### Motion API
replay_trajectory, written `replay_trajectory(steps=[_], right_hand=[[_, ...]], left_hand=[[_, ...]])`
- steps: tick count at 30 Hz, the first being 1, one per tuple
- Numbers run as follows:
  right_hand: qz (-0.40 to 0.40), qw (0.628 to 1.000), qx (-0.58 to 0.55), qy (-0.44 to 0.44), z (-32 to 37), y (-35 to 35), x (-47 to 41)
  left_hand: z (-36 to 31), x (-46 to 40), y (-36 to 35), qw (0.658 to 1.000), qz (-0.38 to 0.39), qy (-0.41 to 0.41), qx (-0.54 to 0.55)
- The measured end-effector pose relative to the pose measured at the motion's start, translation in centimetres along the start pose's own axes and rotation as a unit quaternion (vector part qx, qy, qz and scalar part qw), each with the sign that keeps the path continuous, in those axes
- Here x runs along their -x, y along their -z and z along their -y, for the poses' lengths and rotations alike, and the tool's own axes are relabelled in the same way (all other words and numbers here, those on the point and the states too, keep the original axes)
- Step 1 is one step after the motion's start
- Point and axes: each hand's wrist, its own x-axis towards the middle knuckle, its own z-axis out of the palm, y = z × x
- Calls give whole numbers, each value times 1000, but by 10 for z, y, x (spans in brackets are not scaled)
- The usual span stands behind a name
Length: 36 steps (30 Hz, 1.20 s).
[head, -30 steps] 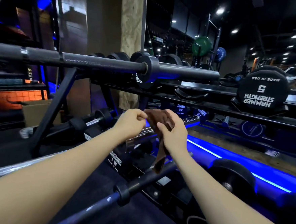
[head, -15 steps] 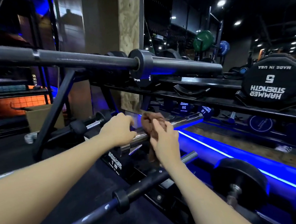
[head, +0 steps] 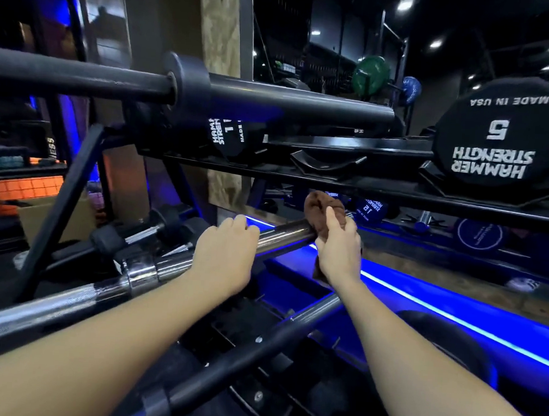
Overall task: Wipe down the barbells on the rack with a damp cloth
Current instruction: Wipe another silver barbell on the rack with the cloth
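**Wiping chrome barbell sleeve with brown cloth**

Wrapping the far end of the chrome barbell [head: 284, 233], a brown cloth [head: 323, 211] is held by the right hand [head: 340, 248], grip closed round cloth and bar together. The same bar is grasped nearer and to the left by the left hand [head: 224, 253], fingers curled over its top. A black barbell [head: 274, 102] is racked above and farther off, another dark bar [head: 249, 358] lies below, nearer. A "5" dumbbell [head: 499, 132] is seen on the shelf at far right.
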Motion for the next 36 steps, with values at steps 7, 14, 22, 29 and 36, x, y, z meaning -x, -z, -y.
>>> replay_trajectory(steps=[7,14,22,29,36], right_hand=[[-27,992,-113,-52,-32,3,-30],[-42,983,-180,2,-12,-4,8],[5,977,-210,40,47,-11,89],[39,983,-168,67,97,-18,145],[71,976,-160,128,130,-13,180]], left_hand=[[1,-3,-9,999,-25,9,21],[6,3,-14,999,-37,8,28],[38,37,5,999,-30,8,13],[84,83,20,996,-16,56,61],[96,91,22,987,21,77,137]])
